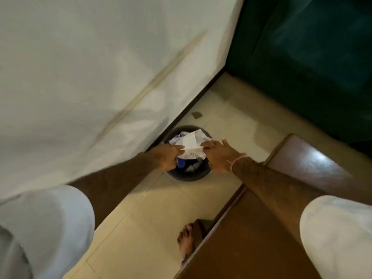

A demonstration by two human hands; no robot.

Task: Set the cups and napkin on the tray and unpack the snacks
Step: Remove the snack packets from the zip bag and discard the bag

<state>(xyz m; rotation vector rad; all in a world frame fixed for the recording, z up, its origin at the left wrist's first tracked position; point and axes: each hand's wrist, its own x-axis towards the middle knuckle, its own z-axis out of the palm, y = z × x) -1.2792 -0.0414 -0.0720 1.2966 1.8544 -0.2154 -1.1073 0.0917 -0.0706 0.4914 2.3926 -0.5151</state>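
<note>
A crumpled white wrapper is stretched between my two hands just above a dark round waste bin on the floor. My left hand pinches its left end. My right hand, with a thin band at the wrist, pinches its right end. The bin holds white scraps and something blue. No cups, napkin, tray or snacks are in view.
A white wall rises on the left, right behind the bin. A brown wooden table stands on the right, with a dark green surface beyond. My bare foot rests on the beige tiled floor. A small scrap lies past the bin.
</note>
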